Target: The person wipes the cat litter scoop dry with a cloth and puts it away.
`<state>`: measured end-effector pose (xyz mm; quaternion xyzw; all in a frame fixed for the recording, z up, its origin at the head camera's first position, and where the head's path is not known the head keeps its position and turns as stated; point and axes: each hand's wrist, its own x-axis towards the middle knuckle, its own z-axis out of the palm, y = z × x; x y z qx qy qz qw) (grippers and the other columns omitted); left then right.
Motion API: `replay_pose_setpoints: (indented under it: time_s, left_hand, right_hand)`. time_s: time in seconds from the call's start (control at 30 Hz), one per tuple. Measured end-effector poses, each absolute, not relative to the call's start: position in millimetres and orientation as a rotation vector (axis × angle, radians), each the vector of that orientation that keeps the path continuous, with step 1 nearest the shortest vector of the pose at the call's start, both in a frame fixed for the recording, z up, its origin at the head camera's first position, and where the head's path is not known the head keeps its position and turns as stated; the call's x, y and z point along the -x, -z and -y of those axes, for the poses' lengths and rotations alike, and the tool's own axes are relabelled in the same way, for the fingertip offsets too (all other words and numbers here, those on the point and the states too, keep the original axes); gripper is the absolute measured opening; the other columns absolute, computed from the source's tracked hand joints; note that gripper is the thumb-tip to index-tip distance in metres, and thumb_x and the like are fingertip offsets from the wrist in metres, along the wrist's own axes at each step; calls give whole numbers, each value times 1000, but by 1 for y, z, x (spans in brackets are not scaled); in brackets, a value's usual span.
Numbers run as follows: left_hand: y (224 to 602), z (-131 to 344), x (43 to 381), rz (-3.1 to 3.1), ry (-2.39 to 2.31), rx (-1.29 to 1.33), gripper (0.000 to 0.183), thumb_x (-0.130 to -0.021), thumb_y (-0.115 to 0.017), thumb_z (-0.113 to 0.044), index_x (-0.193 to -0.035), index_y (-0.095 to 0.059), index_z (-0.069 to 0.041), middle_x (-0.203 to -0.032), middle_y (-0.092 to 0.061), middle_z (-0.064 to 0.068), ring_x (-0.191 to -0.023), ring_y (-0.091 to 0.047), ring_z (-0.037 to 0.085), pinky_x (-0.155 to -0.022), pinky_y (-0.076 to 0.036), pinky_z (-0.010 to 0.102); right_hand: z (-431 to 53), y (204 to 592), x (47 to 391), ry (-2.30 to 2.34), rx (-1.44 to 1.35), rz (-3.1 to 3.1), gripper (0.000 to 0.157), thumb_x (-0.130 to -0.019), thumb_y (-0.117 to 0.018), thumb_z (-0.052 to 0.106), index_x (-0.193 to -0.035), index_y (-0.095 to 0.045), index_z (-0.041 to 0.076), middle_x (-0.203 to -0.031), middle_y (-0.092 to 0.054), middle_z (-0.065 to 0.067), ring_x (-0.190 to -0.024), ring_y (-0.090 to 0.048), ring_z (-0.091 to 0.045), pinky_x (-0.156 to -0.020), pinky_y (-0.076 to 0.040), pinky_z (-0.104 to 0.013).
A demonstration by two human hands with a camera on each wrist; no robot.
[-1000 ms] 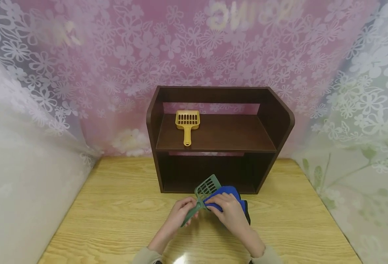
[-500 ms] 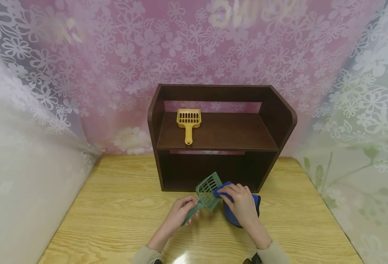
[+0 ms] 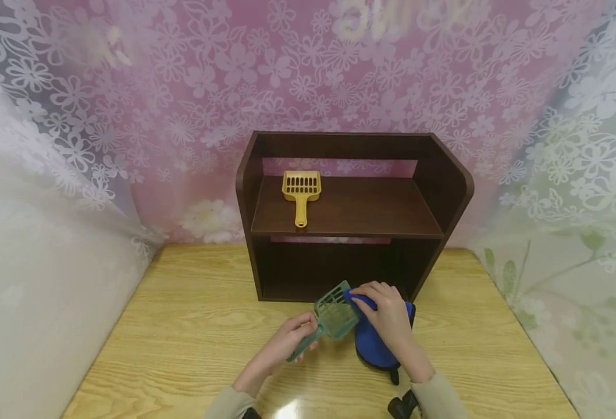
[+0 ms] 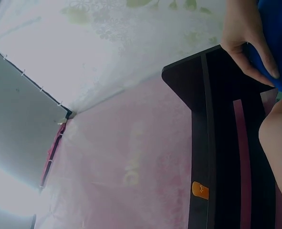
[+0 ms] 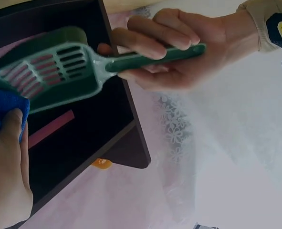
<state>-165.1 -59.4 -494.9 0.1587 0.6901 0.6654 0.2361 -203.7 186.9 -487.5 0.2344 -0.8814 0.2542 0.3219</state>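
Note:
My left hand (image 3: 293,336) grips the handle of a green slotted litter scoop (image 3: 336,314), its head tilted up toward the right. Between thumb and fingers, my right hand (image 3: 386,308) pinches a blue cloth (image 3: 373,343) with dark edging. The cloth's top fold lies at the right rim of the scoop's head, and the rest hangs down below the hand. In the right wrist view the left hand's fingers (image 5: 150,40) wrap the scoop handle, while the cloth (image 5: 5,109) covers a far corner of the head.
Behind the hands stands a dark brown two-tier shelf (image 3: 349,235) on the wooden table (image 3: 198,326). A yellow slotted scoop (image 3: 301,195) lies on its upper tier, at the left. Flowered curtains (image 3: 339,70) enclose the back and sides.
My right hand has slid the cloth from the scoop's neck outward along its right edge toward the tip. The scoop has tilted slightly, and more of the cloth now hangs down.

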Motion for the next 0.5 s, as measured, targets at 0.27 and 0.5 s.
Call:
replay_pose_setpoints:
  time_s: [0.27, 0.5]
  left_hand:
    - [488, 65, 168, -1809, -1946, -383, 27, -100, -37, -26, -92, -45, -1, -71, -51, 1, -54, -42, 10, -43, -36, 19]
    - [490, 67, 174, -1605, -2108, -356, 19, -100, -34, -22, -90, -41, -7, -70, -47, 1, -44, -39, 3, -38, -35, 14]
  right_hand:
    - [-186, 478, 206, -818, -525, 2311, 19, -78, -73, 20, -96, -70, 24, -94, -65, 11, -89, -60, -10, -75, -46, -35]
    - [-184, 481, 197, -1193, -289, 2250, 17, -84, -68, 21, -101, -68, 23, -98, -65, 8, -92, -61, -7, -82, -46, -13]
